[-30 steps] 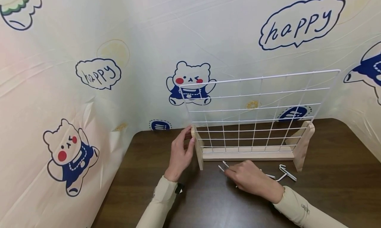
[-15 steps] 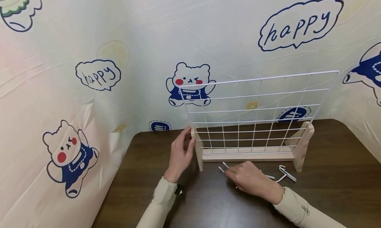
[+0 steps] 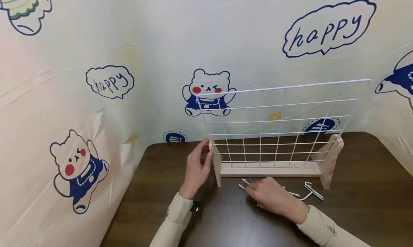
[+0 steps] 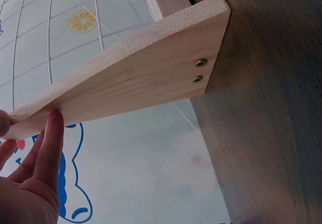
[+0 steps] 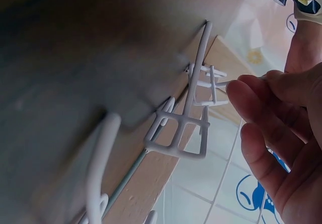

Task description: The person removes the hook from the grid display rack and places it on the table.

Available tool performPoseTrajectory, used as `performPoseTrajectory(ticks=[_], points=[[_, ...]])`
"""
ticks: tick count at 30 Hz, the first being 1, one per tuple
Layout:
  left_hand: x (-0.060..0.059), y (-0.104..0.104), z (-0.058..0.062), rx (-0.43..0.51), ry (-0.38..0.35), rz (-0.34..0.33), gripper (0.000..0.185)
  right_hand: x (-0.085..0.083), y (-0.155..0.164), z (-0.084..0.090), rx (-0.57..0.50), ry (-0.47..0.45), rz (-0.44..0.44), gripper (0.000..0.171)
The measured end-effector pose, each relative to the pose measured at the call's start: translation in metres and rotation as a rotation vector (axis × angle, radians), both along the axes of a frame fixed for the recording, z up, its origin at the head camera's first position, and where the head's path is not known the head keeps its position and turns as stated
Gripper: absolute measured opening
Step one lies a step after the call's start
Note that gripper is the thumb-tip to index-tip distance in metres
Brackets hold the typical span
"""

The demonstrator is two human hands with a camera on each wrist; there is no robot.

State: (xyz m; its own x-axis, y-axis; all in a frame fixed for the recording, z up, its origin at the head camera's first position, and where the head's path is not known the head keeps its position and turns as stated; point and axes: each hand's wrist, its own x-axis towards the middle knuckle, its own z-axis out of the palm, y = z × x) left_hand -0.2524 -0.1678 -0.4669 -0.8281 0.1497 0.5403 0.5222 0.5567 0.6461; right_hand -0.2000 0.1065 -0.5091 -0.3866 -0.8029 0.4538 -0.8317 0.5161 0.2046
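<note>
A white wire grid panel (image 3: 277, 125) is standing in its pale wooden base (image 3: 271, 171) on the dark brown table (image 3: 155, 189); the left hand (image 3: 196, 168) is steadying the base's end post with straight fingers. The right hand (image 3: 274, 198) is reaching with loosely bent fingers, holding nothing, for the white wire hooks (image 3: 308, 194) in front; pinching one likely comes next. Only the right wrist view is showing fingertips (image 5: 241, 90) touching a hook (image 5: 193, 118)

My stand (image 3: 217, 168) is pale, matt raw wood; its grid (image 3: 277, 125) and the hooks (image 3: 311, 191) are smooth white-coated wire; the table (image 3: 155, 189) is dark wood grain.
</note>
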Motion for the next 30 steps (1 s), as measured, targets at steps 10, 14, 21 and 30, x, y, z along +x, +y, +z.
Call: performPoseTrajectory(ticks=[10,14,21,30], points=[[0.0000,-0.0016,0.0004,0.006,-0.010,0.006,0.045,-0.0026,-0.0058,-0.0034,-0.025,-0.001,0.051,0.028],[0.0006,-0.0026,-0.0002,0.011,-0.007,0.011,0.045,-0.0034,-0.0072,-0.0052,-0.026,0.014,0.056,0.025],[0.0017,-0.0027,-0.0028,0.009,-0.015,0.007,0.044,-0.0002,-0.0089,-0.0060,-0.034,0.000,0.060,0.026],[0.0029,0.0004,0.0003,0.004,-0.012,-0.002,0.043,0.0002,-0.0097,-0.0014,-0.026,0.007,0.068,0.026]])
